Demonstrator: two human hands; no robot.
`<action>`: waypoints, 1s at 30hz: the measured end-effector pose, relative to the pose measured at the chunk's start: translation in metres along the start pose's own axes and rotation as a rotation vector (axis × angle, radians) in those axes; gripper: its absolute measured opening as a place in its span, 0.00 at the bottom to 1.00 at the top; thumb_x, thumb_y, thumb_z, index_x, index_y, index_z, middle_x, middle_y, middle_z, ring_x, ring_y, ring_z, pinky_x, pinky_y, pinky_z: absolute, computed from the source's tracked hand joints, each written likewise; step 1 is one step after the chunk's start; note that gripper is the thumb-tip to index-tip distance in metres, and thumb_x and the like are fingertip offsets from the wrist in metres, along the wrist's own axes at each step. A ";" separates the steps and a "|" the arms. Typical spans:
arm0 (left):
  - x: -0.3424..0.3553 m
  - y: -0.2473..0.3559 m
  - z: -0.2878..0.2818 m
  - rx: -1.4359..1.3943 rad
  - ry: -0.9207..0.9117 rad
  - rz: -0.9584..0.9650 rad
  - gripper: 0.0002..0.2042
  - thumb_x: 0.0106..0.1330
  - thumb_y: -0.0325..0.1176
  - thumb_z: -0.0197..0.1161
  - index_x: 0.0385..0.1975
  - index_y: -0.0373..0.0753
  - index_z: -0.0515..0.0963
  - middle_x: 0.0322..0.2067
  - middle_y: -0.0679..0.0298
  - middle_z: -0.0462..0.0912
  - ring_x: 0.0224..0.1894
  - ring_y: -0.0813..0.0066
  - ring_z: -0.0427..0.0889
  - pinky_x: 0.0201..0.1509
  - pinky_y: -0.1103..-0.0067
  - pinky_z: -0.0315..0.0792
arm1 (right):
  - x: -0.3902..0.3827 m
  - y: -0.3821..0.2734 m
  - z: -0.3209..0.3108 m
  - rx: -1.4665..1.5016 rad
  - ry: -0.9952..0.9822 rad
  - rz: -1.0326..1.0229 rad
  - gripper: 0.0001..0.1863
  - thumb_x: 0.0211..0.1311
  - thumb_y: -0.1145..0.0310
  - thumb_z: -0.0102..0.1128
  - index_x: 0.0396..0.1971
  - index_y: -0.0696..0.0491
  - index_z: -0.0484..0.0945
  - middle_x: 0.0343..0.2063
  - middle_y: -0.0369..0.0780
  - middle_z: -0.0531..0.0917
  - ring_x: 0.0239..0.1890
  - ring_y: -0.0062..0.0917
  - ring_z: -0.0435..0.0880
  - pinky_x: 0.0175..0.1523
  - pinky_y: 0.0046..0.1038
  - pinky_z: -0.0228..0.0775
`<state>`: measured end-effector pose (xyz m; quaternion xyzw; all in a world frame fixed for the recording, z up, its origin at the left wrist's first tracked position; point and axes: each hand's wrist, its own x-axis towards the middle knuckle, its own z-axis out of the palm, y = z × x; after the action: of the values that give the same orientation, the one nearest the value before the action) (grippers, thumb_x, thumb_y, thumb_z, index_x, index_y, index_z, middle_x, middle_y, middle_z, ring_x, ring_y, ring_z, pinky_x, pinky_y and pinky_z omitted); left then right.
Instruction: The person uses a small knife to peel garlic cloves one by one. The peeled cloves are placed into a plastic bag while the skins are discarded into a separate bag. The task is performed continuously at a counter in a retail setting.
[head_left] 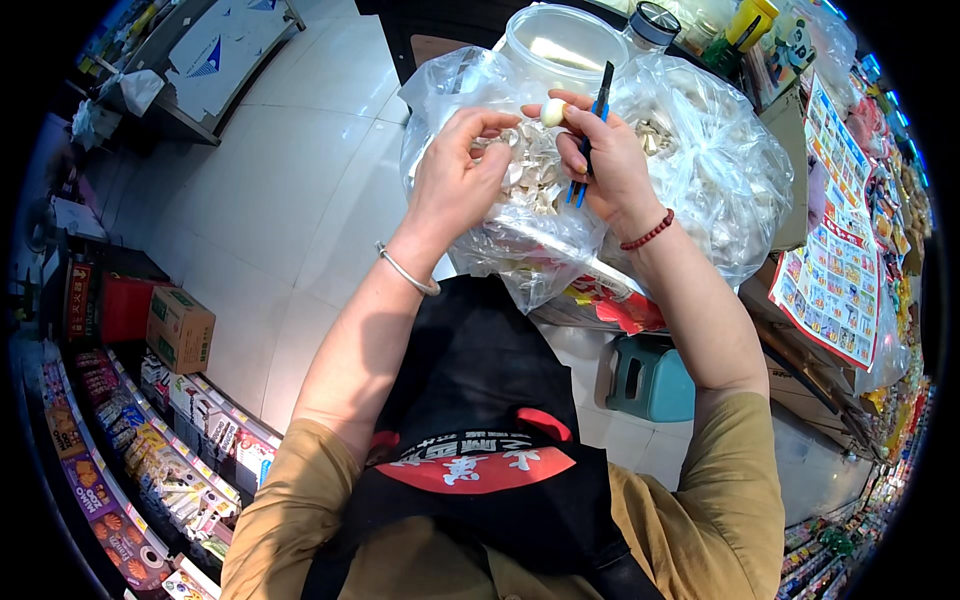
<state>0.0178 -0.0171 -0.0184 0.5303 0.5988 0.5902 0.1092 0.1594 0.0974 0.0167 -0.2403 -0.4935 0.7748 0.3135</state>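
Note:
My right hand (612, 160) grips a blue and black utility knife (588, 150), its blade end pointing up and away. Between that hand's thumb and fingers sits a pale peeled garlic clove (553, 113). Just left of it, my left hand (462, 172) has its fingers half curled, with a gap between thumb and fingertips and nothing visible held there. Below both hands, dry garlic skins (535, 175) lie heaped in a clear plastic bag (440, 90).
Behind the bag stands a translucent round tub (565, 45) beside a lidded jar (655, 22). A second plastic bag (715, 170) bulges on the right. A teal stool (652, 380) is on the floor below the table. A cardboard box (181, 330) and stocked shelves are at left.

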 end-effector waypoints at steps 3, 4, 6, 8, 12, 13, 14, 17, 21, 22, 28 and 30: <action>0.000 0.014 -0.003 -0.128 -0.117 -0.152 0.11 0.69 0.32 0.60 0.46 0.32 0.79 0.36 0.63 0.83 0.39 0.81 0.79 0.43 0.82 0.75 | -0.002 0.000 0.004 -0.033 -0.008 0.012 0.13 0.68 0.72 0.49 0.49 0.59 0.74 0.41 0.46 0.86 0.14 0.11 0.64 0.18 0.15 0.54; -0.001 0.012 -0.003 -0.140 -0.133 -0.162 0.12 0.69 0.32 0.60 0.46 0.32 0.79 0.37 0.63 0.83 0.39 0.81 0.79 0.43 0.82 0.75 | -0.004 0.000 0.005 -0.054 -0.009 0.022 0.13 0.68 0.72 0.49 0.49 0.59 0.74 0.41 0.46 0.86 0.14 0.11 0.64 0.18 0.15 0.54; -0.001 0.009 -0.002 -0.166 -0.164 -0.180 0.12 0.70 0.32 0.59 0.46 0.31 0.79 0.37 0.63 0.83 0.39 0.81 0.80 0.44 0.83 0.75 | -0.005 0.000 0.007 -0.091 -0.009 0.050 0.14 0.68 0.71 0.49 0.50 0.59 0.74 0.41 0.46 0.86 0.14 0.11 0.64 0.18 0.15 0.54; -0.001 0.010 -0.004 -0.212 -0.170 -0.207 0.12 0.70 0.32 0.59 0.46 0.31 0.79 0.36 0.63 0.83 0.39 0.81 0.80 0.45 0.83 0.75 | -0.005 0.001 0.007 -0.117 -0.008 0.069 0.14 0.68 0.71 0.49 0.50 0.60 0.74 0.40 0.45 0.86 0.14 0.11 0.64 0.18 0.15 0.54; -0.001 0.002 -0.004 -0.297 -0.189 -0.252 0.11 0.70 0.31 0.59 0.46 0.31 0.79 0.36 0.63 0.83 0.39 0.82 0.80 0.45 0.83 0.75 | -0.005 0.002 0.007 -0.155 0.007 0.099 0.15 0.68 0.71 0.49 0.51 0.60 0.73 0.40 0.45 0.86 0.13 0.10 0.64 0.18 0.15 0.54; -0.001 0.002 -0.004 -0.282 -0.190 -0.258 0.11 0.69 0.30 0.60 0.46 0.31 0.79 0.36 0.63 0.84 0.39 0.82 0.80 0.45 0.83 0.75 | -0.004 0.002 0.007 -0.168 0.013 0.110 0.15 0.68 0.71 0.50 0.51 0.60 0.73 0.40 0.45 0.86 0.13 0.10 0.64 0.18 0.15 0.53; -0.001 0.003 -0.003 -0.268 -0.192 -0.263 0.11 0.69 0.30 0.60 0.45 0.31 0.79 0.36 0.63 0.84 0.39 0.82 0.80 0.45 0.83 0.75 | -0.005 0.002 0.006 -0.154 0.012 0.111 0.15 0.68 0.71 0.50 0.51 0.60 0.73 0.39 0.45 0.86 0.13 0.10 0.64 0.18 0.15 0.53; -0.001 0.006 -0.004 -0.194 -0.207 -0.251 0.10 0.69 0.29 0.60 0.45 0.30 0.79 0.35 0.63 0.84 0.38 0.82 0.81 0.43 0.83 0.75 | -0.005 0.002 0.006 -0.118 0.004 0.112 0.15 0.68 0.71 0.50 0.52 0.59 0.73 0.37 0.43 0.86 0.13 0.10 0.64 0.18 0.15 0.53; -0.003 0.000 0.000 -0.159 -0.155 -0.218 0.12 0.64 0.34 0.62 0.40 0.32 0.82 0.30 0.60 0.87 0.30 0.76 0.85 0.36 0.81 0.76 | -0.007 -0.001 0.010 -0.092 0.006 0.099 0.15 0.68 0.71 0.51 0.52 0.59 0.73 0.31 0.39 0.84 0.13 0.10 0.64 0.18 0.16 0.52; -0.003 0.000 0.001 -0.155 -0.146 -0.216 0.12 0.64 0.35 0.62 0.40 0.33 0.82 0.30 0.59 0.87 0.29 0.76 0.85 0.35 0.80 0.76 | -0.007 -0.001 0.011 -0.087 0.011 0.096 0.15 0.68 0.71 0.51 0.52 0.59 0.74 0.28 0.38 0.84 0.13 0.10 0.64 0.18 0.16 0.52; -0.004 0.000 0.000 -0.181 -0.144 -0.245 0.11 0.65 0.33 0.61 0.39 0.32 0.82 0.29 0.61 0.87 0.30 0.79 0.84 0.35 0.81 0.76 | -0.007 0.004 0.007 -0.226 0.000 0.107 0.14 0.67 0.71 0.53 0.51 0.56 0.78 0.14 0.28 0.68 0.14 0.10 0.64 0.18 0.16 0.51; -0.003 -0.003 -0.001 -0.250 -0.141 -0.269 0.11 0.66 0.33 0.60 0.39 0.32 0.82 0.29 0.62 0.86 0.30 0.81 0.84 0.35 0.82 0.75 | -0.008 0.002 0.006 -0.281 -0.049 0.110 0.16 0.68 0.70 0.53 0.54 0.55 0.76 0.19 0.28 0.72 0.15 0.10 0.63 0.20 0.16 0.50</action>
<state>0.0170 -0.0194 -0.0223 0.4680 0.5772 0.6013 0.2939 0.1605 0.0874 0.0179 -0.2894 -0.5910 0.7196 0.2218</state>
